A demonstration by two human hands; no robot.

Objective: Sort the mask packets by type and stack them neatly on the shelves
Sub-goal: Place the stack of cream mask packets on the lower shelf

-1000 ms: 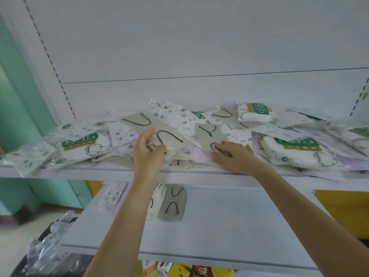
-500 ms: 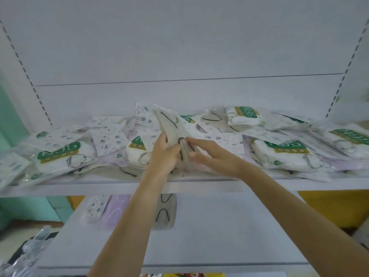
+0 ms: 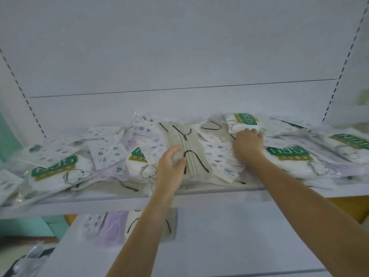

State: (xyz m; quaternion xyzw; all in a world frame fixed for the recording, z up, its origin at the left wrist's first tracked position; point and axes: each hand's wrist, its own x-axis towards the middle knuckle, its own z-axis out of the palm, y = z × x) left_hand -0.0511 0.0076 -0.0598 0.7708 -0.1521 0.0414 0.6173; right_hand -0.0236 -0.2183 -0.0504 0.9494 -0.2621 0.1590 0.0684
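Where half a second ago both hands met on the bundle, my right hand (image 3: 247, 143) has now left it and reached toward the back of the upper shelf (image 3: 199, 193); my left hand (image 3: 171, 166) alone keeps the beige packets (image 3: 185, 150), thumb across the front and fingers behind, the bundle tilted up off the heap at the shelf's middle. The right hand lies with its fingertips at the front edge of an N95 packet (image 3: 242, 122), just beside a loose beige packet (image 3: 212, 126); whether it pinches anything or merely presses I cannot tell, the fingers being turned away and blurred.

Finding: the change reads as one type being gathered; the left hand serves as holder, the right as collector, and the loose beige packet is, in my judgement, the likely next pick.

The upper shelf is mixed; patterned packets (image 3: 107, 148), N95 packets and lilac ones overlap in no order. On the lower shelf (image 3: 229, 246) three short piles stand side by side: the patterned pile (image 3: 91, 224), the lilac pile (image 3: 113, 226) and the beige pile (image 3: 132, 220); the bundle presumably belongs on the last. Most stock is unsorted; the task is at an early stage.
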